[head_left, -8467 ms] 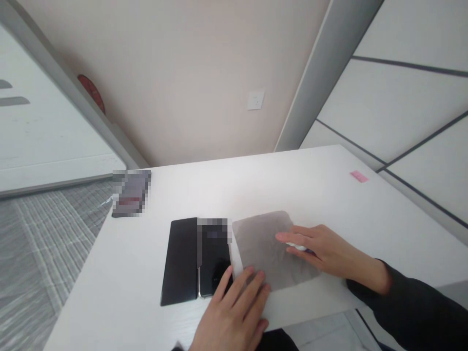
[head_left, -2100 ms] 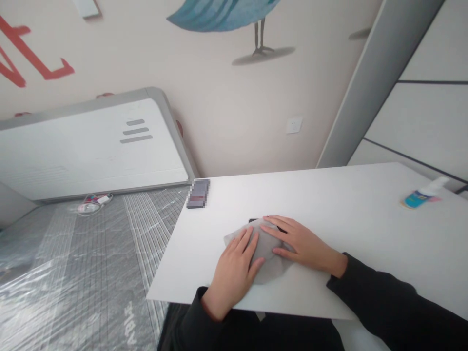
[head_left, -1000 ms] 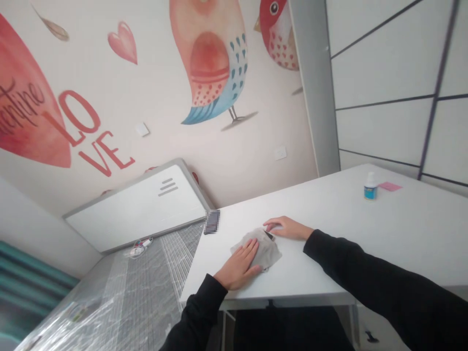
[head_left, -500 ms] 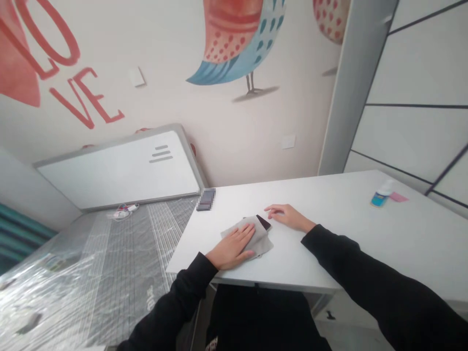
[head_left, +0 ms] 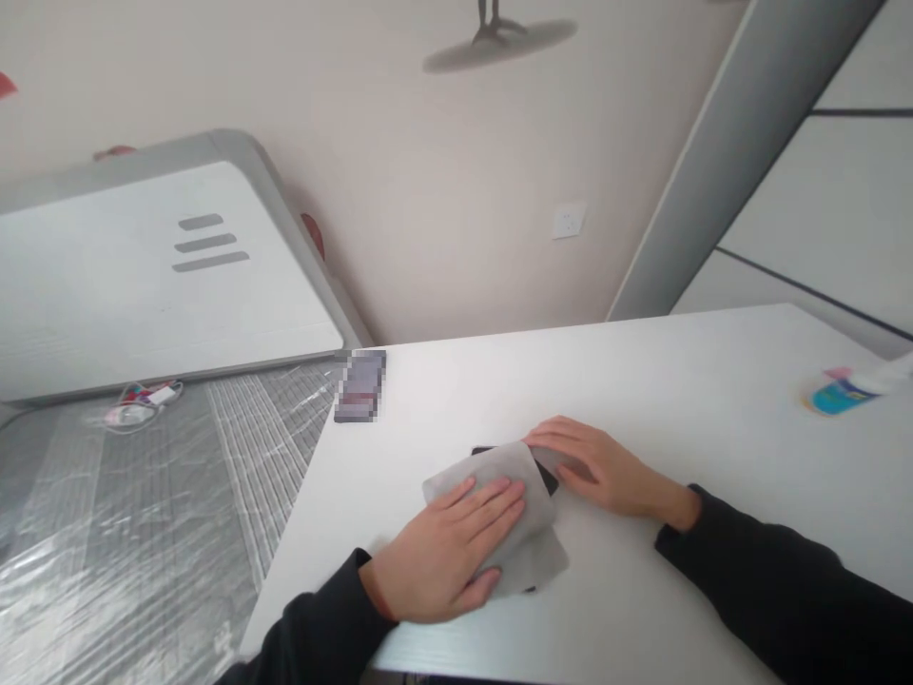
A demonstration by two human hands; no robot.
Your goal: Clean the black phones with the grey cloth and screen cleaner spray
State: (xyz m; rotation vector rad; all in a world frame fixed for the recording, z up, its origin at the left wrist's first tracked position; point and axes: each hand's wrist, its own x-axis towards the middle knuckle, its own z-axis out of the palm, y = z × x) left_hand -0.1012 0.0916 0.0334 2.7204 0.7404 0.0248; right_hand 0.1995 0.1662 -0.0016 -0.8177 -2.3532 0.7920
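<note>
A grey cloth lies folded over a dark flat device on the white table. Only the device's dark top edge, its right corner and a small bit at the bottom show; the cloth hides the rest, so its exact kind cannot be told. Flat on the cloth rests my left hand, fingers stretched out and pressing down. My right hand is at the device's upper right corner, fingers bent, index finger along the top and thumb by the right edge.
At the table's back left corner lies a blurred-out rectangular object. A white and blue bottle stands at the right beside something pink. Left of the table is a plastic-wrapped mattress with a cable bundle near the headboard.
My view has tilted down and come closer to the table. My right hand has moved from just beside the device onto its corner. The left hand stays flat on the cloth.
</note>
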